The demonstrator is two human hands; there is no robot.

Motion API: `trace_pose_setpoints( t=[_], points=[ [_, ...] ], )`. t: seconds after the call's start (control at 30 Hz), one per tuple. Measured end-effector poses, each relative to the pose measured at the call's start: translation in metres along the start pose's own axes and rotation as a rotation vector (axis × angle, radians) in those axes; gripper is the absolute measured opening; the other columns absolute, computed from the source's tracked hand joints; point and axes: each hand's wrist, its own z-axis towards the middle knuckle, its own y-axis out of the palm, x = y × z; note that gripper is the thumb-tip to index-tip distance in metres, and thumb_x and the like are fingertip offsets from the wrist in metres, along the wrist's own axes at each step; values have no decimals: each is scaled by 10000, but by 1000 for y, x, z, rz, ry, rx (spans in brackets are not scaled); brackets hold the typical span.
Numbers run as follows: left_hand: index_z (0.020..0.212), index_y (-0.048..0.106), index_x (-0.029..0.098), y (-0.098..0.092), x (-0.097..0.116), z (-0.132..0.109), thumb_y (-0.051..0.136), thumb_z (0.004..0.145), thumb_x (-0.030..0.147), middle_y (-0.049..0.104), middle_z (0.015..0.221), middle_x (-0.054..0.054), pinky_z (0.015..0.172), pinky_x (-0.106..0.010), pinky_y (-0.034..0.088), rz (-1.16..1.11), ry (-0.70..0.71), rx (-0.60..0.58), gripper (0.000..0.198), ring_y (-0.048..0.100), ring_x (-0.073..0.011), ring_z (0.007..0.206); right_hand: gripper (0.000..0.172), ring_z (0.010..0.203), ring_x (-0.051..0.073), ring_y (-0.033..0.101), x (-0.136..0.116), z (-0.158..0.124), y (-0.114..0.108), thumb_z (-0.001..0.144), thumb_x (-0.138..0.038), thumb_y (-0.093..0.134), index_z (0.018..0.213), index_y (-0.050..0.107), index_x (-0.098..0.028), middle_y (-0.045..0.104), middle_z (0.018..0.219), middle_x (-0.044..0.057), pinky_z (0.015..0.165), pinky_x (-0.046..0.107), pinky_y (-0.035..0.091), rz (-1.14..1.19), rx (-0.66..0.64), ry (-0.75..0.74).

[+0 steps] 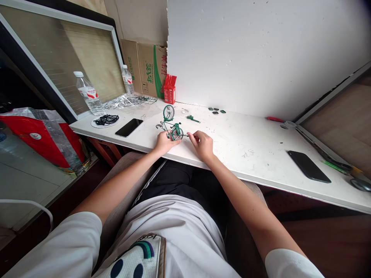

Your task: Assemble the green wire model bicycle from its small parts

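A small green model bicycle (167, 122) with dark spoked wheels is held over the front part of the white table. My left hand (165, 143) is closed on its lower end, close to the near wheel. Fingers of my right hand (202, 144) pinch a thin, dark-tipped tool like a small screwdriver (186, 135), its tip pointing left at that wheel. Whether the tip touches the wheel I cannot tell. A loose green part (192, 118) lies just behind on the table, and several small dark green pieces (215, 110) lie farther back.
On the white table (246, 131), a phone (129, 127) and a plate (98, 122) of black parts lie left. Two water bottles, a red box (170, 89) and a cardboard carton (146, 69) stand behind. Another phone (308, 166) lies right. A white panel (246, 50) rises at the back.
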Motion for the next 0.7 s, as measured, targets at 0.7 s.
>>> trace_pose_setpoints(
  t=[0.7],
  points=[
    [971,783,153,2,8,-3,1054,513,428,835,913,-111,807,-367,642,-20,-10,15,599,791,-265,828,249,951,256,677,-5,-2,-2,1167,-460,393,1148,504,-238,737,1121,121,669,342,414,45,-245,-56]
  ],
)
